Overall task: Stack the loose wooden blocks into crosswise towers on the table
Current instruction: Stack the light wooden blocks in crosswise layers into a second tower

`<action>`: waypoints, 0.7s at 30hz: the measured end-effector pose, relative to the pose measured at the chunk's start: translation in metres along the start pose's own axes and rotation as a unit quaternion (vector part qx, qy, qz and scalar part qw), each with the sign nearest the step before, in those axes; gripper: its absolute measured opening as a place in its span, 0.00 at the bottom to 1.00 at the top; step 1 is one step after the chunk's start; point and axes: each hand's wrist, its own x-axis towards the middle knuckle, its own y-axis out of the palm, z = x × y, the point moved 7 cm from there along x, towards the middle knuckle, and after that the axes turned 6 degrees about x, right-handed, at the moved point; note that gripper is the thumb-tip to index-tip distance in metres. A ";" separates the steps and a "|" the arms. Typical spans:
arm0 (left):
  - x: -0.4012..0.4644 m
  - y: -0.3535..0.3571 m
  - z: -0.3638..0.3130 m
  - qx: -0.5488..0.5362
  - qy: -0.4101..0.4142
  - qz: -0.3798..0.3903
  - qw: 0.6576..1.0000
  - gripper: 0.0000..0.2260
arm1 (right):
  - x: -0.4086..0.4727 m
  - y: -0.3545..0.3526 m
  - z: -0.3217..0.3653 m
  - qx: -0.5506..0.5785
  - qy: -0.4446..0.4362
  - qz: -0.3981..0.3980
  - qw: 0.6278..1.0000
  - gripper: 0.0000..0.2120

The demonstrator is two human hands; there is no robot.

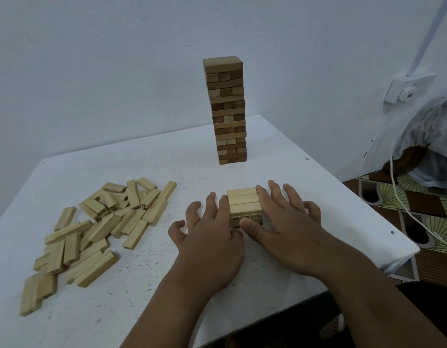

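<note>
The short stack (245, 205) sits near the front edge of the table (330, 187), toward its right side, only a few layers high. Its top three blocks lie side by side with their long axes running left to right, so the next layer looks due to go front to back across them. The left hand (210, 237) presses flat against the stack's left side, fingers spread, and the right hand (287, 222) does the same on the right side, its thumb across the front face; they seem to be squaring it up. Neither holds a block.

The loose blocks (97, 227) lie scattered toward the left edge, pointing every way, just beside the left hand and well apart from the right, so the left is the nearer one to fetch from them. The tall tower (227, 109) stands near the back corner.
</note>
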 end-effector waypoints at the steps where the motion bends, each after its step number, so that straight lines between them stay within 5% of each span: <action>1: 0.000 0.000 0.000 0.001 0.001 -0.001 1.000 0.25 | 0.001 0.000 0.000 -0.001 -0.002 -0.005 1.000 0.49; 7: -0.001 -0.005 0.006 -0.018 0.001 -0.010 1.000 0.26 | 0.000 -0.006 0.000 0.018 -0.007 -0.030 0.999 0.57; 13: -0.014 -0.027 0.024 -0.059 -0.015 -0.051 0.997 0.27 | -0.007 -0.028 0.034 0.047 -0.077 -0.135 0.987 0.41; 17: -0.029 -0.044 0.056 -0.092 -0.037 -0.109 0.989 0.22 | -0.020 -0.027 0.075 0.088 -0.189 -0.247 0.946 0.29; 21: -0.043 -0.062 0.105 -0.108 -0.073 -0.192 0.973 0.12 | -0.025 -0.011 0.113 0.109 -0.263 -0.226 0.932 0.17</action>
